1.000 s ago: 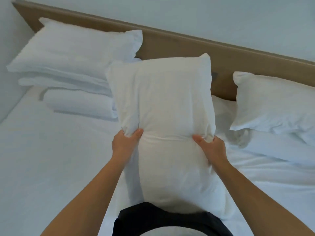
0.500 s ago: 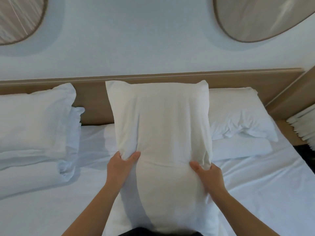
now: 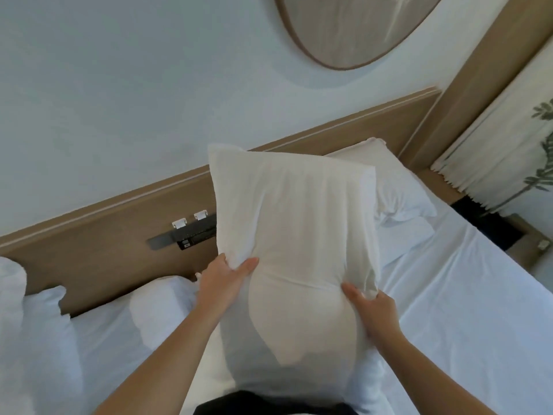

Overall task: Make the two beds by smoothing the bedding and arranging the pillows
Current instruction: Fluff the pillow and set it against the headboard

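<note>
Head view: pillow (image 3: 293, 235) is upright, long axis vertical, above the bed (image 3: 454, 310). Left grip (image 3: 223, 280) and right grip (image 3: 374, 307) each pinch a side at mid-height. Probable spot lies ahead-right by far pillow (image 3: 401, 190), nearer the right grip.

- Left hand (image 3: 223, 280) and right hand (image 3: 371, 307) grip an upright white pillow (image 3: 296, 250) by its sides.
- Another pillow (image 3: 398, 187) lies far right against the wooden headboard (image 3: 113, 235).
</note>
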The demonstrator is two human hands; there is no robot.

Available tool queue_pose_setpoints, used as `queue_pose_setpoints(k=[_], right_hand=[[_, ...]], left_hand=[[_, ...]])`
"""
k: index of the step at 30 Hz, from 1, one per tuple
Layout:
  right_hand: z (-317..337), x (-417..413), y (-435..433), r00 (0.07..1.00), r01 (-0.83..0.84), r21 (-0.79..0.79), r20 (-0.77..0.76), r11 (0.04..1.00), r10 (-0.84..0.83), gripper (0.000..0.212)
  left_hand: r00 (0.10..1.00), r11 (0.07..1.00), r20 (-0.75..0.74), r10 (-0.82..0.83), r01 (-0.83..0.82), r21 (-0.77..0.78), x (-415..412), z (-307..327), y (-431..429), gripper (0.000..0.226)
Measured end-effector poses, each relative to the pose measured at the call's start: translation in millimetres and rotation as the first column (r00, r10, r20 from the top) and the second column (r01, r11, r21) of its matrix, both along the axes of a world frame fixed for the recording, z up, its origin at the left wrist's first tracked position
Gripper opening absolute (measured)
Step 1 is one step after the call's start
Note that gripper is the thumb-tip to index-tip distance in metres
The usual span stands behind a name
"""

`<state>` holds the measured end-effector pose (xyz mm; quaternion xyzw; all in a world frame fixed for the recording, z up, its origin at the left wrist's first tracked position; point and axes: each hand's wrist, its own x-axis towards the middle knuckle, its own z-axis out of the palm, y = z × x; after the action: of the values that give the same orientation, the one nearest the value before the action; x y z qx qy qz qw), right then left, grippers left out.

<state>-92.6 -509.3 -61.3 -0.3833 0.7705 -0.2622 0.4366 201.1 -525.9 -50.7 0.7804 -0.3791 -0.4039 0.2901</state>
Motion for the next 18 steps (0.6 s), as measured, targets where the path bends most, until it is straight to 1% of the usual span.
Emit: queue_pose_setpoints(k=[3,7,10,13,15,17,18], right_hand=[[8.8,12.5,-17.5,0.996,0.093,-0.023,-0.01,0.995,-0.093,0.039],[14.1,19.5,-32.7,0.985,0.174,-0.021,0.006,0.985,-0.173,0.039],[12.9,18.8,-43.7,0.975,0.22,-0.022,0.012,0.975,-0.22,0.037],[12.9,10.2,-54.9,0.967,0.255,-0.019,0.025,0.967,-0.254,0.031],[16.3,2.0,-63.4,0.956,0.289,-0.014,0.05,0.957,-0.288,0.028],[17.1,-7.8,-70.1,0.947,0.316,-0.013,0.06,0.949,-0.315,0.029],[16.3,-13.5,-72.7,0.942,0.332,-0.015,0.062,0.943,-0.33,0.029]], left_hand=[[0.995,0.996,-0.013,-0.094,0.094,0.003,12.0,1.6,-40.4,0.069],[0.988,0.99,-0.047,-0.144,0.144,-0.011,17.6,-5.9,-75.7,0.059],[0.98,0.982,-0.067,-0.186,0.186,-0.005,11.5,-6.5,-96.2,0.071],[0.971,0.974,-0.065,-0.228,0.229,-0.006,-3.6,-3.0,-117.7,0.075],[0.968,0.971,-0.072,-0.241,0.24,-0.018,-16.0,0.2,-132.2,0.069],[0.961,0.962,-0.044,-0.274,0.273,-0.026,-29.2,1.2,-146.4,0.062],[0.957,0.957,-0.031,-0.29,0.289,-0.039,-36.5,1.1,-153.8,0.064]])
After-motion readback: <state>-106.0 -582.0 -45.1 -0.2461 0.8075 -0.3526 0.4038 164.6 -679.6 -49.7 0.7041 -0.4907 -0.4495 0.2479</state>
